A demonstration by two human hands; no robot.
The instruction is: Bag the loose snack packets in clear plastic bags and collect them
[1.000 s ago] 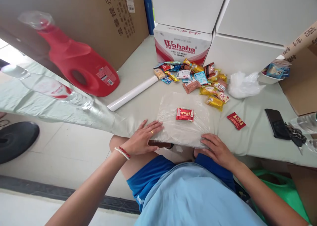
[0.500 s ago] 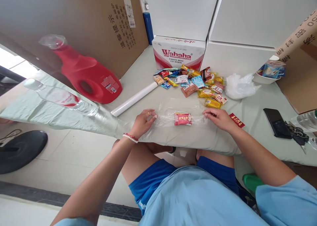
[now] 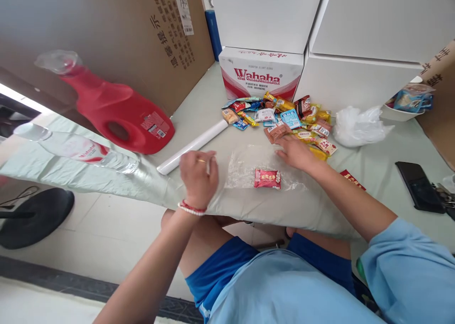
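Observation:
My left hand [image 3: 199, 176] is raised above the table's front edge, beside the white roll. Its fingers are loosely bent, with nothing visible in them. My right hand [image 3: 295, 152] reaches over the heap of snacks, fingers stretched out at a brown snack packet [image 3: 276, 131]; I cannot tell whether the fingertips touch it. A clear plastic sheet [image 3: 239, 170] lies loose and wrinkled between my hands. On it rests a small red snack packet [image 3: 267, 178] with gold writing. Several other wrapped snacks, among them a blue packet [image 3: 290, 119] and a white packet [image 3: 264, 114], are heaped behind.
A white roll [image 3: 192, 147] lies left of the sheet. Further left are a red jug [image 3: 124, 111] and a water bottle [image 3: 81, 148]. A Wahaha carton [image 3: 261, 75] stands behind the snacks. To the right are a crumpled white bag [image 3: 360, 125] and a phone [image 3: 419, 186].
Both hands have let go of the plastic sheet's sides. My left hand has lifted and drawn back leftward; my right hand has moved forward and left to the snacks.

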